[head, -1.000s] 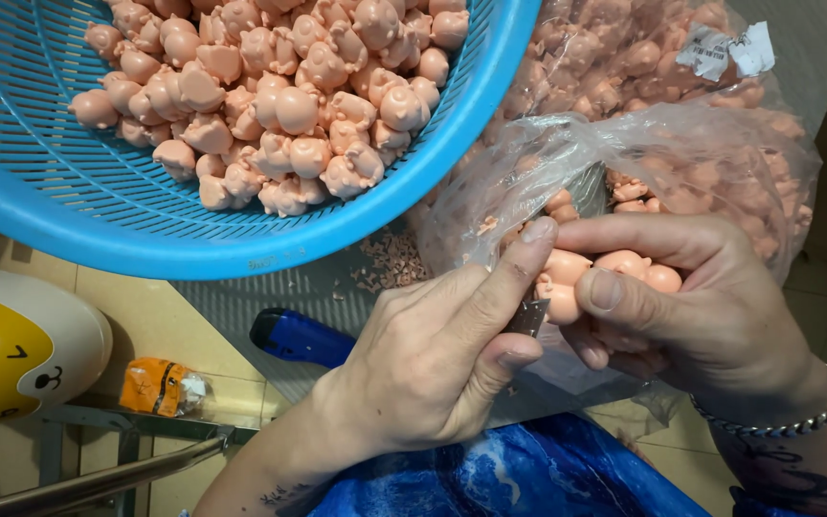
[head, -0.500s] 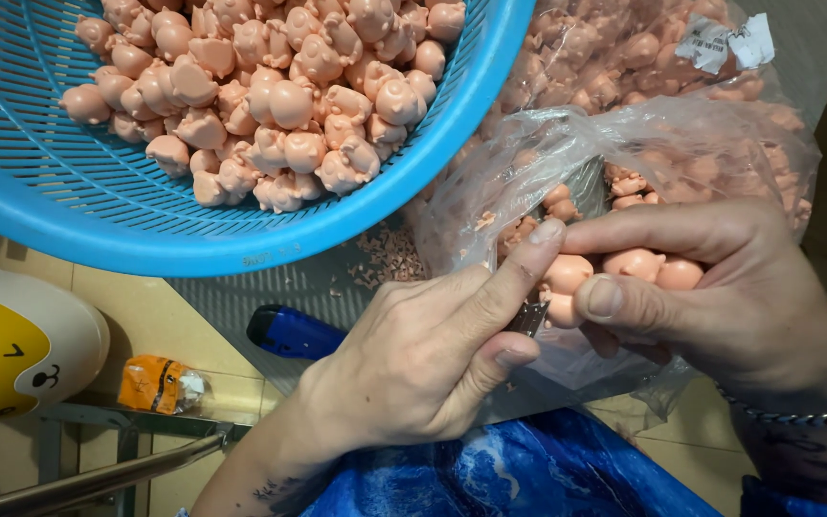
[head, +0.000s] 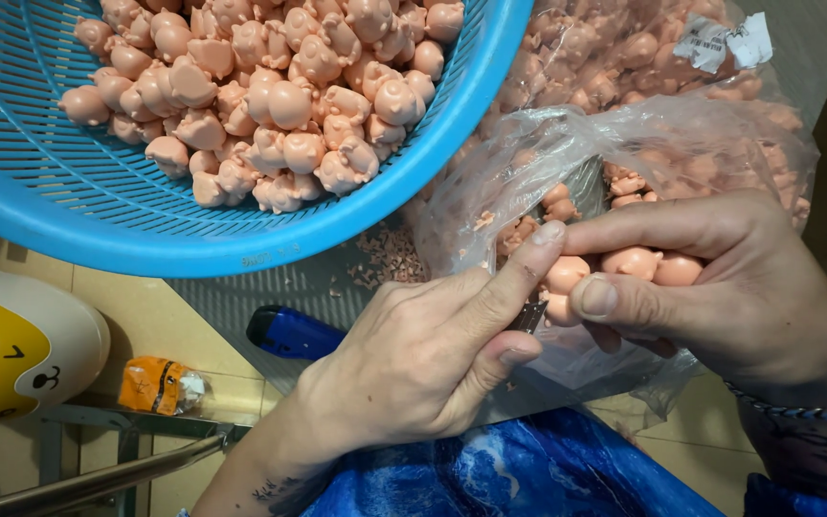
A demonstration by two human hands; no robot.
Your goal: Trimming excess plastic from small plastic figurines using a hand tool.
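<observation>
- Pinching a small dark metal blade [head: 526, 316] between thumb and forefinger, the left hand [head: 423, 359] is closed tight on the tool, its tip touching the figures held opposite.
- Clamped around a cluster of small pink figures [head: 624, 268], the right hand [head: 720, 287] presses thumb against forefinger, with the figures just above the open mouth of a clear plastic bag [head: 643, 144].
- Risk, as I judge it: the blade works right beside the right thumb, so a slip off the smooth rounded plastic could nick the skin.
- A second risk: several figures sit in one grip, and loosening it could drop one past the bag onto the grey mat [head: 279, 287].
- The figures look soft-moulded, matte and bulbous, like little animals with stubby limbs.
- Thin and crinkly, the bag is glossy with folds and packed with more pink pieces.
- Pink trimmings [head: 385, 257] lie scattered on the mat, near the bag.
- A blue plastic basket [head: 145, 220], rigid and slotted, holds a heap of the same figures, well above the hands.
- A blue handle [head: 294, 333] lies beside the left wrist; a yellow and white rounded toy [head: 11, 345] sits far left.
</observation>
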